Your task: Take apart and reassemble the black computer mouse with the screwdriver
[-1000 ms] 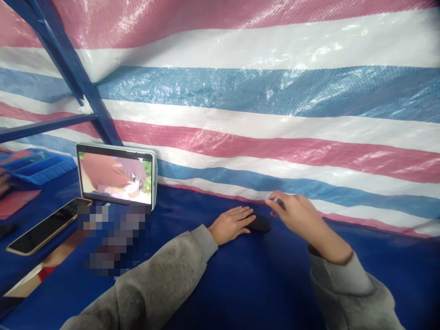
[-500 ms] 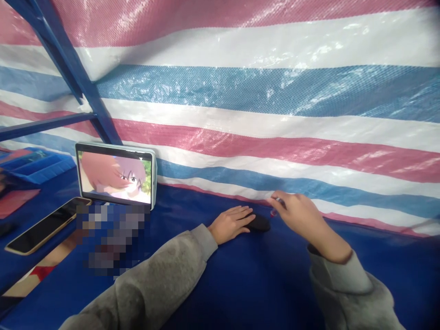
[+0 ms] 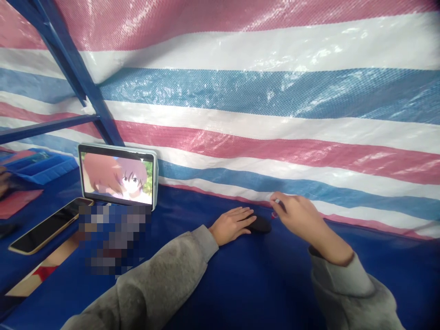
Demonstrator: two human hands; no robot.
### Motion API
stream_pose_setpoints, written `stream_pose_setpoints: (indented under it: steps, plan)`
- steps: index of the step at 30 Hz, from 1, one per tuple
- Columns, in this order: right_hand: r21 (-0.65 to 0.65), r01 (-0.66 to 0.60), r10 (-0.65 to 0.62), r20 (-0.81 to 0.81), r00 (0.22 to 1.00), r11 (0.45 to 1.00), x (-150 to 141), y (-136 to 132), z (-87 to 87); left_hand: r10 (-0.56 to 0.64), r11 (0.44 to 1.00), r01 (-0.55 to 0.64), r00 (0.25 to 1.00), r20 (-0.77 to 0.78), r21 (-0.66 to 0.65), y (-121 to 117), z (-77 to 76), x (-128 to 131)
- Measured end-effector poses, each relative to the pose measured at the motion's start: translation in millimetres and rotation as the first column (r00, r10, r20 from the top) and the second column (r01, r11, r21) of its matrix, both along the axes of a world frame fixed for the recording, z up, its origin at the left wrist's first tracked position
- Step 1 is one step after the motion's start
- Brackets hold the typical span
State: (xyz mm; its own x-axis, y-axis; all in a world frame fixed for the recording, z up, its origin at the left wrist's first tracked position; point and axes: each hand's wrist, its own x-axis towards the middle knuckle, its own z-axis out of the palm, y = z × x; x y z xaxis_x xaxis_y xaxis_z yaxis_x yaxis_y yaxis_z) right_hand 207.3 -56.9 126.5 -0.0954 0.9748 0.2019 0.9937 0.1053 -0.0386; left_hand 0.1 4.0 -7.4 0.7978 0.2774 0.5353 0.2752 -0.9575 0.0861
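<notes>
My left hand (image 3: 233,225) lies flat with its fingers stretched out. Its fingertips rest at the near-left end of a dark, rounded, flattish object (image 3: 261,225) on the blue tabletop. Beyond that object's right end, my right hand (image 3: 292,211) is raised a little, thumb and forefinger pinched together. A small item with a red and whitish part (image 3: 274,214) peeks out below the pinch; most of it is hidden by the fingers, and its kind cannot be made out.
A tablet (image 3: 118,176) playing a cartoon leans against the striped sheet (image 3: 275,91). Left of it lie a phone (image 3: 51,227), a blue compartment tray (image 3: 44,167) and a red sheet (image 3: 20,204). Another person's hand (image 3: 4,181) shows at the left edge. A blue metal frame (image 3: 79,73) rises behind.
My hands hold nearly the same pose; the view has shifted very slightly. The other person's hand at the left edge shows more clearly now. The tablet's picture has changed.
</notes>
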Motion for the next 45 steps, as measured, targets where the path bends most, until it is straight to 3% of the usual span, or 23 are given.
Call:
stream_pose_setpoints:
  steps: [12,18,36,42,45]
  plan:
    - [-0.065,0.036,-0.042,-0.081,0.996,0.997,0.2,0.3,-0.6,0.004,1.000,-0.004,1.000,-0.001,-0.018,-0.8,1.0,0.1]
    - [-0.054,0.097,-0.100,-0.041,0.994,0.994,-2.0,-1.5,2.4,0.004,1.000,-0.004,1.000,-0.010,-0.027,-1.4,1.8,-0.6]
    - [-0.036,0.067,-0.068,-0.017,0.998,0.997,-0.1,1.5,-1.2,0.005,1.000,-0.005,1.000,-0.024,-0.014,-0.6,0.9,-0.7]
    - [-0.060,-0.003,-0.003,-0.102,0.995,0.998,-2.7,-1.5,2.7,0.006,1.000,-0.006,1.000,-0.016,-0.027,-2.2,3.2,-1.2]
    - [-0.058,0.059,-0.064,-0.085,0.994,0.997,-2.8,-2.0,3.2,0.006,1.000,-0.006,1.000,-0.011,-0.024,-2.1,2.8,-1.3]
